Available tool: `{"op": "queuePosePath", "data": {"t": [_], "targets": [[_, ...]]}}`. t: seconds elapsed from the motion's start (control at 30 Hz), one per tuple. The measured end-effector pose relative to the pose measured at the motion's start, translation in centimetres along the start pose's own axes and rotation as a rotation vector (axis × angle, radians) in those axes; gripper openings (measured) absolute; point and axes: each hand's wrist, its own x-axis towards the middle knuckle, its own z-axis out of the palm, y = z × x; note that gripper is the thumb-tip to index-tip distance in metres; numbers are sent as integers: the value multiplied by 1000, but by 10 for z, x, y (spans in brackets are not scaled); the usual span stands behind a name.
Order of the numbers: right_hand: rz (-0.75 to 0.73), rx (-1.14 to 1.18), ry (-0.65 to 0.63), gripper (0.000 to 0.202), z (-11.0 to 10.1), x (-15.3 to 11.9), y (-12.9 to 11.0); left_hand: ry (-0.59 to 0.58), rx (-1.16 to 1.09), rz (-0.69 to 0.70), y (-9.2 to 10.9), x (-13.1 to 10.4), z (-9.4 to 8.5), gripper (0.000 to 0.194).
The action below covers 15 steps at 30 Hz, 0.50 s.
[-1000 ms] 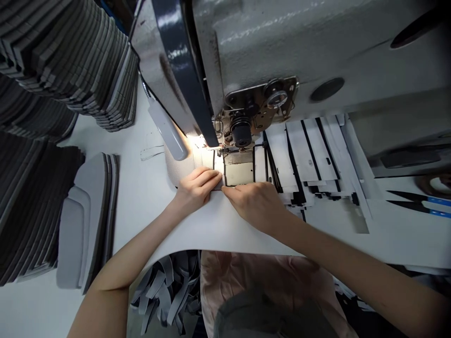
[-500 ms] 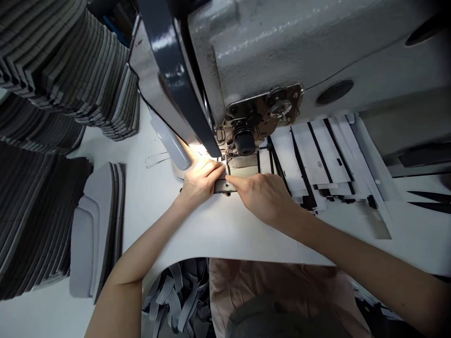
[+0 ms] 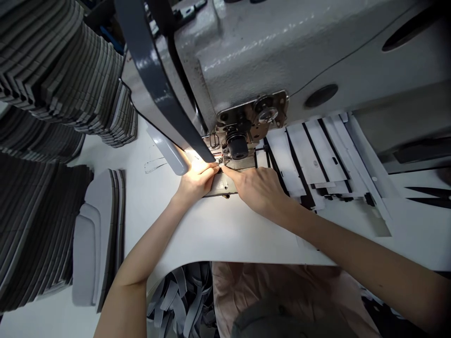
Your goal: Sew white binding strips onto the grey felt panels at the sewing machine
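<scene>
Under the head of a sewing machine [image 3: 239,144], both hands meet at the lit needle area. My left hand [image 3: 197,179] is closed, fingers pressed together beside the presser foot; whatever lies beneath them is hidden. My right hand [image 3: 259,188] reaches in from the right, its index finger extended to the needle area and the other fingers curled. Its fingertip nearly touches my left fingertips. The metal machine plate [image 3: 222,184] shows between the hands. A smooth grey rounded part [image 3: 171,151] slants down just behind my left hand.
Tall stacks of grey padded pieces [image 3: 63,70] stand at the left, with several loose grey pieces [image 3: 97,234] nearer. White and black strips [image 3: 313,155] lie right of the machine. Black scissors [image 3: 431,197] are at the far right. Grey scraps [image 3: 183,300] hang below the table edge.
The machine appears slightly further left as the view shifts. My left fingers have moved back a little, and more of the metal plate shows; the grey material between my hands no longer shows.
</scene>
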Motion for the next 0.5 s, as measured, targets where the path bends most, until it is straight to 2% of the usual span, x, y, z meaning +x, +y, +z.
{"op": "queuePosePath", "data": {"t": [0.2,0.5], "targets": [[-28,16,74,46,7,-4,1,8,101,11,-10,2,7,25],[-47,79,108,30,11,-8,7,-60,-18,0,-17,9,6,30]]}}
